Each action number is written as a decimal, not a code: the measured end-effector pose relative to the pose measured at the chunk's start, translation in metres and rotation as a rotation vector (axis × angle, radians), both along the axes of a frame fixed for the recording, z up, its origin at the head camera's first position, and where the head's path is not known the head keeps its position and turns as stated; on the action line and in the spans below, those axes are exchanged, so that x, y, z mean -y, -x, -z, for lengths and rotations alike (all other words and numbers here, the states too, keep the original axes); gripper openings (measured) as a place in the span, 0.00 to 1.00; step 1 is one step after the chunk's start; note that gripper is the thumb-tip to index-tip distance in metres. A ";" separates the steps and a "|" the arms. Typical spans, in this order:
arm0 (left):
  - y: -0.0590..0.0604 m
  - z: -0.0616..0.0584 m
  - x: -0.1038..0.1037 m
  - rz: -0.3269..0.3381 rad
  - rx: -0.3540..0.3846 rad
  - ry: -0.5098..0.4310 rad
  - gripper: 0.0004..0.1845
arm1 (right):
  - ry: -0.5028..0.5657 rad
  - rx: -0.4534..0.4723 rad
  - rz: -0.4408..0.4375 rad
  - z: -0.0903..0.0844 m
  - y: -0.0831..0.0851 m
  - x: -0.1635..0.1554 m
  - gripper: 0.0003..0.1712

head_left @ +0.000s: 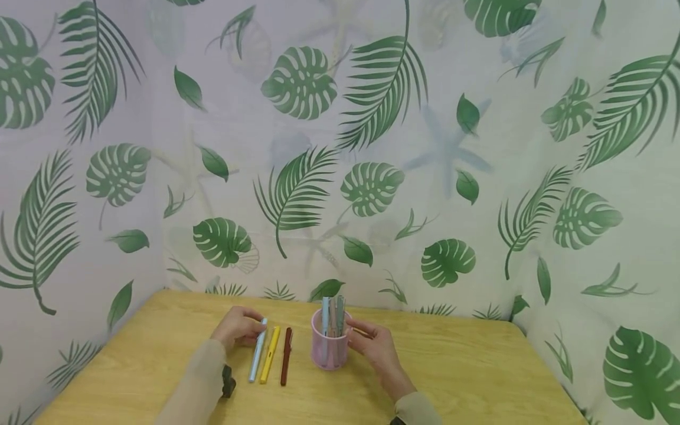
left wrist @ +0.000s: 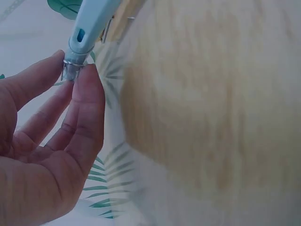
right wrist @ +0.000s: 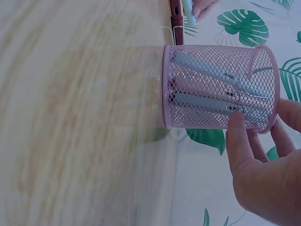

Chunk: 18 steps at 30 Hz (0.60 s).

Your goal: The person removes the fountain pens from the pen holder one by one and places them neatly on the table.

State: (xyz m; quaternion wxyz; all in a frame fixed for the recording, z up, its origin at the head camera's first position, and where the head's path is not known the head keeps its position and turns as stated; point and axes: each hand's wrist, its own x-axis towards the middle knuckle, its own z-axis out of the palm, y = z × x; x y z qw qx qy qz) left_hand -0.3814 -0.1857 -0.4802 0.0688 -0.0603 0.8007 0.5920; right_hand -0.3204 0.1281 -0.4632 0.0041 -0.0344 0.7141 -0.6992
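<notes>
My left hand (head_left: pixel 239 326) pinches the far end of a light blue pen (head_left: pixel 257 359) between thumb and fingertips. In the left wrist view that pen (left wrist: pixel 91 28) shows an oval window above the narrow end at my fingertips. Close to its right lie a yellow pen (head_left: pixel 270 355) and a dark red pen (head_left: pixel 286 357), roughly side by side. A pink mesh pen holder (head_left: pixel 320 349) stands upright with several pens (head_left: pixel 333 316) inside. My right hand (head_left: pixel 378 353) holds the holder at its right side, thumb and fingers around the wall near the rim (right wrist: pixel 275 89).
The wood-patterned table (head_left: pixel 457 366) runs back to a leaf-printed cloth wall (head_left: pixel 372 260), with side walls at left and right. A dark band (head_left: pixel 228 382) sits at my left wrist.
</notes>
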 end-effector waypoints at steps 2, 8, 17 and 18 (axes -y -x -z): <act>0.001 0.002 0.000 -0.002 0.010 0.003 0.16 | 0.003 0.001 0.003 0.000 0.000 0.000 0.22; -0.005 0.003 -0.003 -0.015 0.007 0.018 0.14 | -0.004 -0.006 -0.004 -0.001 -0.002 -0.003 0.21; -0.014 0.000 -0.009 -0.052 0.024 0.059 0.12 | -0.018 -0.002 -0.018 0.001 -0.006 -0.007 0.21; -0.015 0.000 -0.009 -0.055 0.028 0.068 0.12 | -0.019 -0.002 -0.021 0.002 -0.006 -0.008 0.21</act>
